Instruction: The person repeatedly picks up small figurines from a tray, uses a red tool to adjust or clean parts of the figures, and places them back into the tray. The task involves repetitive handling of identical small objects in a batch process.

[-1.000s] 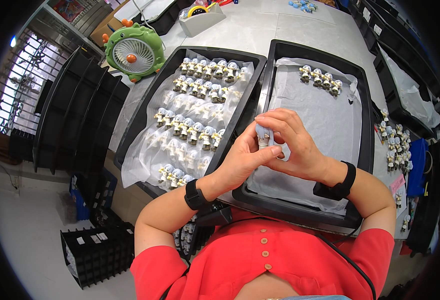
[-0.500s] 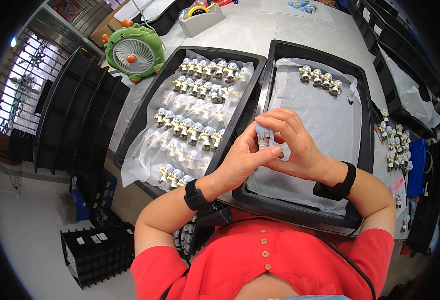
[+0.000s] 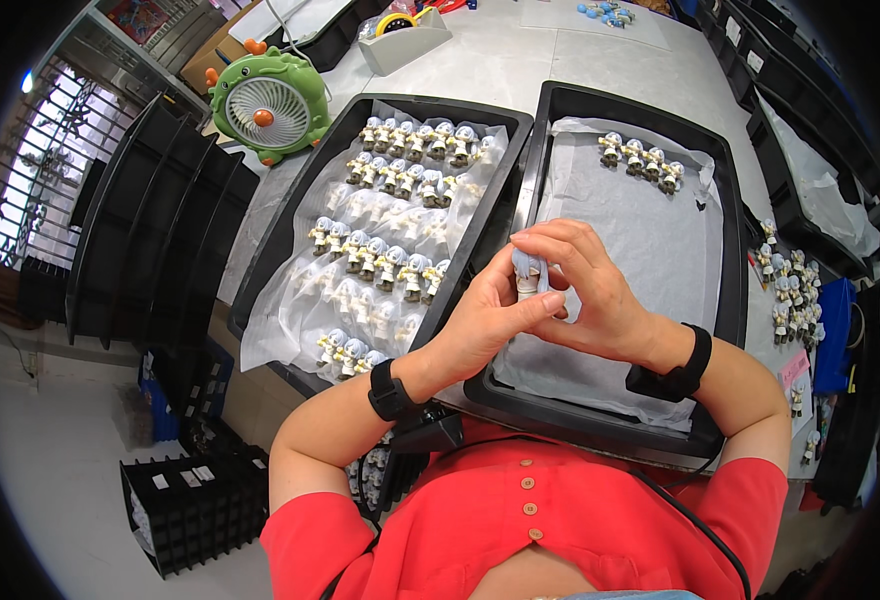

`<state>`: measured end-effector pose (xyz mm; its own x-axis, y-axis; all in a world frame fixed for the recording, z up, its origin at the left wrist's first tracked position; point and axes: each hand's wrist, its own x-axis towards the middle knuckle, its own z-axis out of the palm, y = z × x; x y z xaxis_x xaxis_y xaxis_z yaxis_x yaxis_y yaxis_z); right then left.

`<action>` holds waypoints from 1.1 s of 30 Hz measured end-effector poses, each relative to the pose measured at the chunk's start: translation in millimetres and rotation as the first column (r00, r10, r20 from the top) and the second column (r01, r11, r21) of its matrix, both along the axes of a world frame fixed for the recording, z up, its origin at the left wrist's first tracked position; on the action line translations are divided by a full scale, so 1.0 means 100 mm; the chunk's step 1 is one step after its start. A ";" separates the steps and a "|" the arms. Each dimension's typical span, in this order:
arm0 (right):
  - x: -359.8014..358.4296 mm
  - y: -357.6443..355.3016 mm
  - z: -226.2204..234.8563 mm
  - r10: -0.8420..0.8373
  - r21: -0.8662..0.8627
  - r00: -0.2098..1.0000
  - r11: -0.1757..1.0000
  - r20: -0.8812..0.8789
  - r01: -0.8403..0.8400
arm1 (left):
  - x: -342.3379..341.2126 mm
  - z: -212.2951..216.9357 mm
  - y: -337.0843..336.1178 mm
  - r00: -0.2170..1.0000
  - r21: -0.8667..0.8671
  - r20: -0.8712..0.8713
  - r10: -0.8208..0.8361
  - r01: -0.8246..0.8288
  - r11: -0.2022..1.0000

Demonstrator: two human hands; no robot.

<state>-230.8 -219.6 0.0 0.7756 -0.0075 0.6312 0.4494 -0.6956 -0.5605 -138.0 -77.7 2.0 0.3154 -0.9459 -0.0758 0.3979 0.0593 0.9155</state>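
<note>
My left hand (image 3: pixel 488 322) and my right hand (image 3: pixel 582 289) meet over the near part of the right black tray (image 3: pixel 722 300). Between their fingers they hold one small figurine (image 3: pixel 526 272) with a pale grey-blue head. A short row of the same figurines (image 3: pixel 642 161) stands at the far end of that tray on white paper. The left black tray (image 3: pixel 272 262) holds several rows of figurines (image 3: pixel 392 222) on clear plastic sheeting. Each wrist wears a black band.
A green round fan (image 3: pixel 260 102) stands beyond the left tray, next to a grey tape dispenser (image 3: pixel 404 40). More figurines (image 3: pixel 786 290) lie loose at the table's right side. Stacked black trays (image 3: pixel 140 230) stand to the left, and a black crate (image 3: pixel 192 510) sits on the floor.
Both hands stay at the same spot over the right tray. The fingers have shifted slightly around the figurine.
</note>
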 end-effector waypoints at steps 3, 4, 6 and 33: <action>0.00 0.00 -0.01 0.001 0.003 1.000 1.000 -0.003 -0.001 | 0.00 0.00 0.00 1.000 0.005 -0.003 0.000 0.000 1.000; 0.00 0.00 -0.01 0.001 0.004 1.000 1.000 -0.004 -0.001 | 0.00 0.01 0.00 1.000 0.009 -0.006 0.000 0.000 1.000; 0.00 0.00 0.00 0.003 0.006 1.000 1.000 -0.007 -0.003 | 0.00 0.01 0.01 1.000 0.015 -0.008 -0.002 0.002 1.000; -0.01 0.00 0.03 0.009 0.020 1.000 1.000 0.007 -0.009 | -0.02 0.02 0.01 1.000 0.005 -0.009 0.013 -0.013 1.000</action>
<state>-231.7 -219.6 3.3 0.7713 -0.0135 0.6364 0.4594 -0.6802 -0.5713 -139.7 -76.6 4.5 0.3269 -0.9413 -0.0839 0.4057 0.0596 0.9121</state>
